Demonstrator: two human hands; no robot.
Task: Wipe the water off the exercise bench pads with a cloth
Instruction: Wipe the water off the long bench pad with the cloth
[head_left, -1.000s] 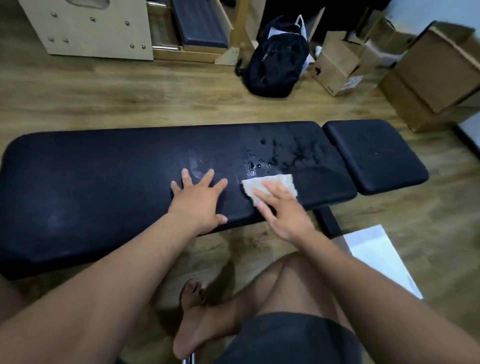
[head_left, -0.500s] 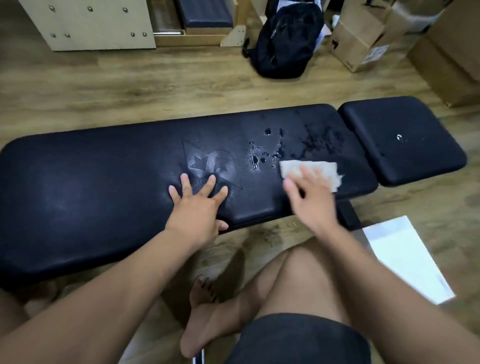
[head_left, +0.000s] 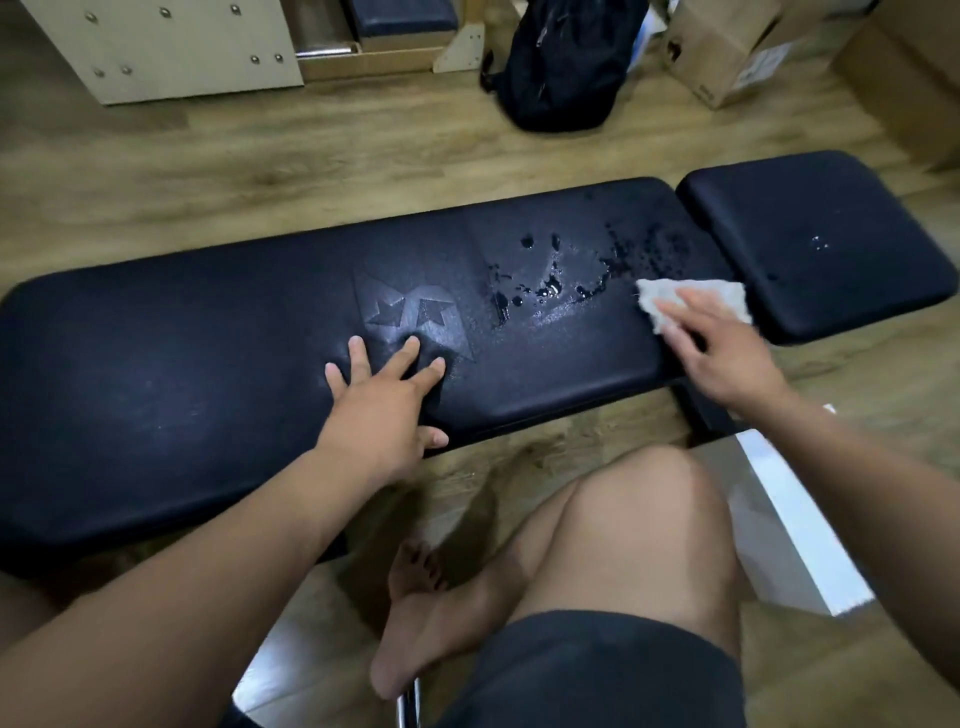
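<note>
Looking down at a long black bench pad lying across a wooden floor, with a smaller black seat pad just beside its right end. Left hand pressed flat on the long pad near an embossed star logo, fingers spread. Right hand pressing a white cloth flat against the long pad's right end. Water droplets pooled between logo and cloth; a few more on the seat pad. Bare knee and foot below. Black backpack and cardboard boxes beyond the bench.
</note>
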